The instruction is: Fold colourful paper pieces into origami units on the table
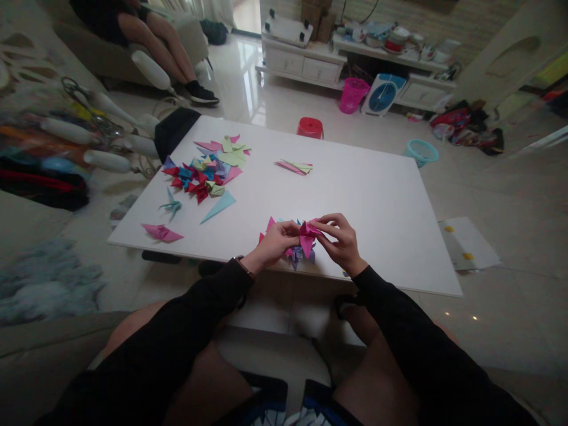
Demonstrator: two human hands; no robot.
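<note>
Both of my hands pinch a folded pink paper piece [306,235] just above the near edge of the white table [377,195]. My left hand [277,242] grips its left side with closed fingers, and my right hand [341,242] grips the right side with curled fingers. Under the hands lie more folded pieces, pink and purple [298,255]. Both sleeves are black, and a watch shows on my left wrist.
A heap of folded coloured papers [206,171] lies at the table's far left, with a few folded sheets [295,167] mid-table, a teal crane [171,206], a teal triangle and a pink piece [162,232]. Another person's legs [164,50] are at the far left. A red stool, pink basket and teal basket stand on the floor.
</note>
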